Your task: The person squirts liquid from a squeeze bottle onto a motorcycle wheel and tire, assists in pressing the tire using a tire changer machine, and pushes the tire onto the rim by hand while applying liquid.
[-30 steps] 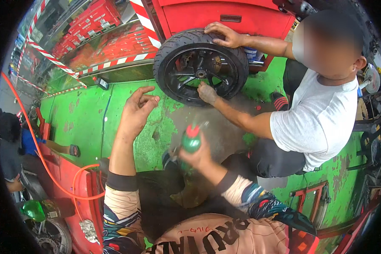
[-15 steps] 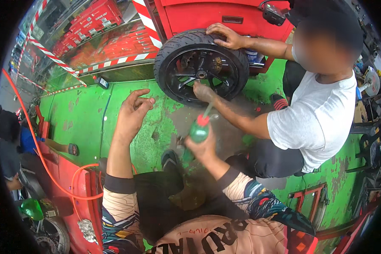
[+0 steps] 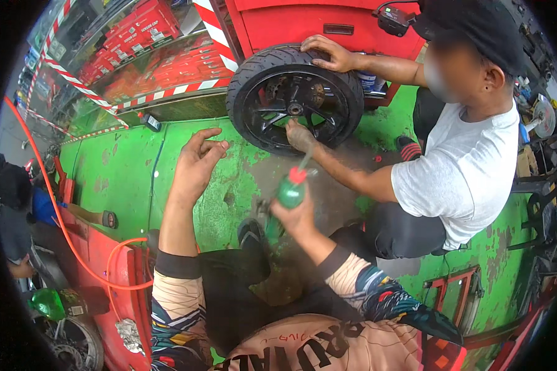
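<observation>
My right hand [image 3: 298, 217] is wrapped round a green squeeze bottle [image 3: 291, 193], tilted, with a red cap and a thin pale spout. The spout points up toward the motorcycle wheel [image 3: 234, 102], which stands upright with a black tyre and black spoked rim. My left hand [image 3: 195, 164] is raised left of the wheel, open and holding nothing visible, its index finger stretched out and its thumb apart. A crouching co-worker in a grey shirt keeps one hand [image 3: 333, 54] on top of the tyre. The co-worker's other hand [image 3: 300, 136] is at the rim below the hub.
Behind the wheel stands a red cabinet [image 3: 278, 25]. A glass case [image 3: 161, 68] with red boxes is at the back left, a small dark bottle [image 3: 150, 122] at its foot. An orange hose [image 3: 56, 207] crosses on the left, beside a red bench [image 3: 102, 253] and another green bottle [image 3: 48, 304].
The co-worker's head has shifted slightly. My hands and the squeeze bottle stay nearly where they were.
</observation>
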`<act>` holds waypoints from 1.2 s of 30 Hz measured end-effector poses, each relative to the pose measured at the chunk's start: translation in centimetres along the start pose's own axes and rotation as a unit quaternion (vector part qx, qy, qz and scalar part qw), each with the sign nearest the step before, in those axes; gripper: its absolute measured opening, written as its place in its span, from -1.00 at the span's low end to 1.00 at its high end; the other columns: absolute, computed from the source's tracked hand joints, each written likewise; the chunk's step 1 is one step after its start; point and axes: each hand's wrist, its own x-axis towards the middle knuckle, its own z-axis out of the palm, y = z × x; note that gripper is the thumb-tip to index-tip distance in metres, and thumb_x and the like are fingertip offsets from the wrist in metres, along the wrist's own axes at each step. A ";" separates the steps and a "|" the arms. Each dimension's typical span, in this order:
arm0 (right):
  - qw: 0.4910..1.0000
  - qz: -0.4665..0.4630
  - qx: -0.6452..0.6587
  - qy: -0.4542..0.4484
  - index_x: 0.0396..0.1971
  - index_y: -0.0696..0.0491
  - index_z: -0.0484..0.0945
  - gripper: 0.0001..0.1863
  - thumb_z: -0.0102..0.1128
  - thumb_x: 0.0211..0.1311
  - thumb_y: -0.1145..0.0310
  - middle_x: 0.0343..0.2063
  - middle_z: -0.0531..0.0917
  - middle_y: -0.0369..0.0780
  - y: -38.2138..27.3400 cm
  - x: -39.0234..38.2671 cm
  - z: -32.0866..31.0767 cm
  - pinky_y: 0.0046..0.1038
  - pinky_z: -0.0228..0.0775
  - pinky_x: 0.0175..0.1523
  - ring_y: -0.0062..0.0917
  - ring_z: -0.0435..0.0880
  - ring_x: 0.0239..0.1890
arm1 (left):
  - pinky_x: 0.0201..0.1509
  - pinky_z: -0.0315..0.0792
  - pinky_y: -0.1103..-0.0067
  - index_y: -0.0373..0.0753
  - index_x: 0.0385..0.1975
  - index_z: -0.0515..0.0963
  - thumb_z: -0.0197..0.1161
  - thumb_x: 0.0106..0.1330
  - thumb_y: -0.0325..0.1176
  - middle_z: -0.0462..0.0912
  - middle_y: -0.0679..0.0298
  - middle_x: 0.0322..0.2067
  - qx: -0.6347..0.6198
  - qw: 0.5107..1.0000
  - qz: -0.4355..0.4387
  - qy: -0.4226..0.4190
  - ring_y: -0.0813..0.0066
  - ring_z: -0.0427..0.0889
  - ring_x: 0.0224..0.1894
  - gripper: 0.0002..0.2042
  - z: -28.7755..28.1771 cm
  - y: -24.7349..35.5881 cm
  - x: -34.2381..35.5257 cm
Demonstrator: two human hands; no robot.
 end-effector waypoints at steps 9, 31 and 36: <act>0.998 0.008 -0.049 -0.041 0.14 0.15 0.37 -0.16 0.48 -0.20 0.12 -0.24 0.68 0.05 -1.7 0.3 -0.1 -0.23 0.50 0.05 -0.14 0.72 -0.13 | 0.07 0.42 0.53 -0.36 0.14 0.41 0.20 0.37 -0.36 0.70 0.15 -0.21 0.030 0.999 0.005 -0.019 0.48 0.63 -0.17 -0.61 -0.1 -0.7 0.5; 0.962 -0.219 -0.160 -0.034 -0.04 0.12 0.43 -0.44 0.42 -0.09 0.32 -0.38 0.69 -0.11 -2.9 -0.8 0.8 -0.30 0.55 -0.20 -0.27 0.73 -0.33 | 0.12 0.39 0.53 -0.34 0.23 0.33 0.20 0.34 -0.36 0.69 0.18 -0.19 0.023 1.000 -0.003 0.006 0.47 0.61 -0.14 -0.53 -0.5 -0.5 0.0; 0.993 -0.045 -0.109 -0.013 0.00 0.12 0.43 -0.33 0.47 -0.17 0.24 -0.33 0.68 -0.03 -2.2 0.2 0.4 -0.28 0.54 -0.11 -0.22 0.73 -0.25 | 0.13 0.38 0.51 -0.34 0.23 0.33 0.20 0.34 -0.36 0.69 0.17 -0.19 0.028 1.000 0.001 -0.007 0.47 0.61 -0.13 -0.53 -0.2 -0.4 0.1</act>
